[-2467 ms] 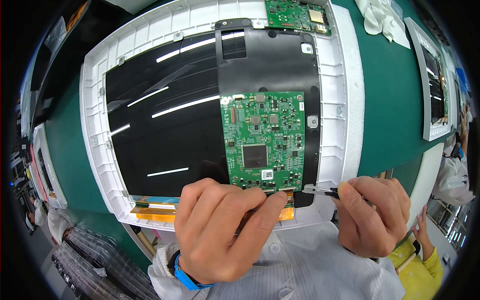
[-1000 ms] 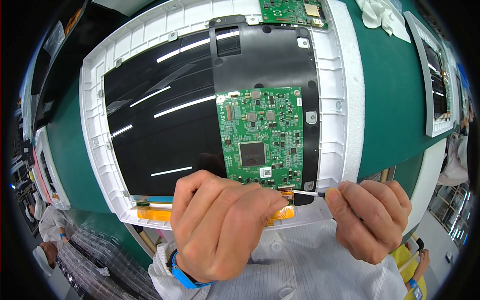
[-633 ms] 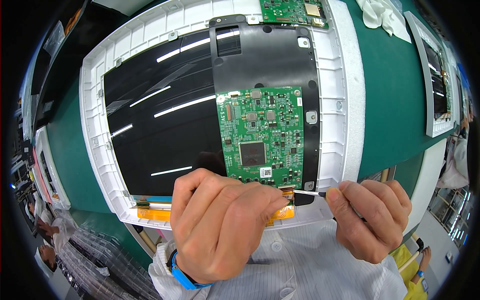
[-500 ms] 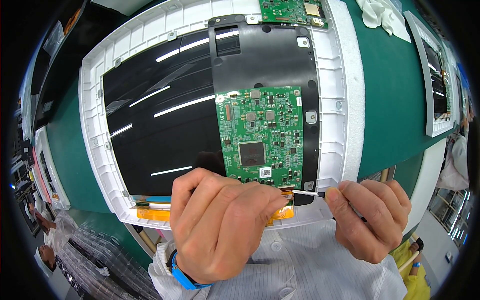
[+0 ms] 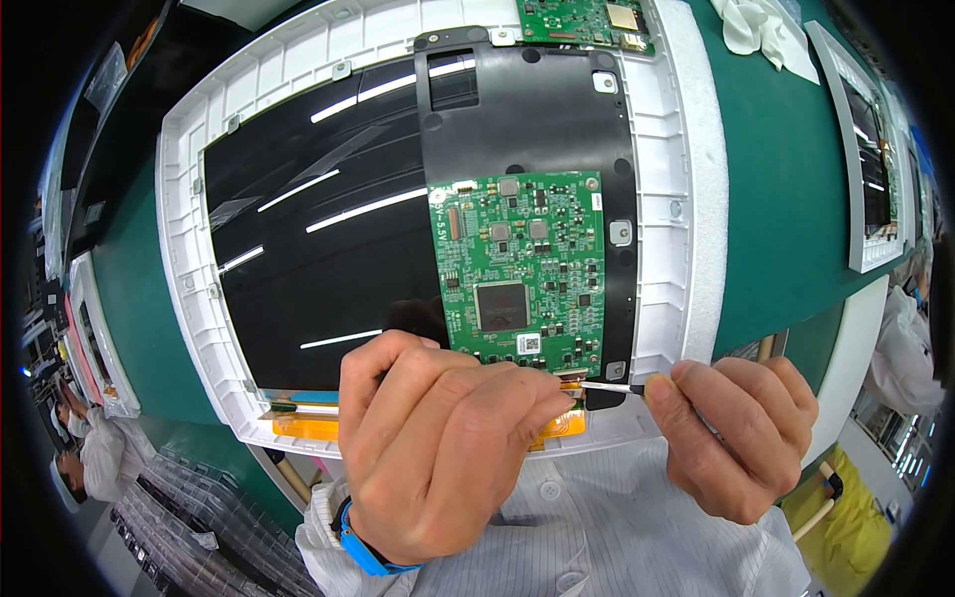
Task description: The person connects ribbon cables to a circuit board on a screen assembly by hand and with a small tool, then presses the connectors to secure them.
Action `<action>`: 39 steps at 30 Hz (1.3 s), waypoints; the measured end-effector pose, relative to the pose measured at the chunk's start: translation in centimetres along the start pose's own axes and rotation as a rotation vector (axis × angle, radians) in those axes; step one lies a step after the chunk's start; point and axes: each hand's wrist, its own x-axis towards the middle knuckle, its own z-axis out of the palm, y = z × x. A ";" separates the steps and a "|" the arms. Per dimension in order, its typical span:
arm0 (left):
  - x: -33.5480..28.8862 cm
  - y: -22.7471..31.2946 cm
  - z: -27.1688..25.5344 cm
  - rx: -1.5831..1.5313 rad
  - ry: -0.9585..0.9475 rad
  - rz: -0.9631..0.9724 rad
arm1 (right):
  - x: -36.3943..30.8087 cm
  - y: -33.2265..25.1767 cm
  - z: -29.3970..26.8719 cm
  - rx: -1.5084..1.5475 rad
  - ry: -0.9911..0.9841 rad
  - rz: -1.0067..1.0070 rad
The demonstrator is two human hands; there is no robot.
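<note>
My left hand (image 5: pixel 438 448) is closed in a pinch at the lower edge of a green circuit board (image 5: pixel 557 239). Its fingertips are on an orange flex cable (image 5: pixel 563 426) beside the board's connector; the exact grip is partly hidden behind the fingers. From the right, my right hand (image 5: pixel 736 433) grips a thin tool with a silver tip and dark handle (image 5: pixel 609 386). That tip reaches the cable and connector by my left fingertips. The board sits on a black plate (image 5: pixel 527 119) over a dark display panel (image 5: pixel 318 229), inside a white plastic frame (image 5: pixel 662 159).
A second green board (image 5: pixel 572 25) lies at the frame's far edge. White foam (image 5: pixel 706 189) lines the right side. On the green table (image 5: pixel 766 199) are another framed panel (image 5: pixel 865 149) and a white cloth (image 5: pixel 756 30). Clear trays (image 5: pixel 199 517) stand lower left; other people work nearby.
The tool's tip has shifted very slightly at the connector, with both hands nearly still. In the background, people at the far left and lower right have moved.
</note>
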 end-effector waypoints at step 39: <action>-0.1 0.1 0.8 0.025 0.111 0.007 | 0.6 2.3 -0.3 -0.096 0.117 0.699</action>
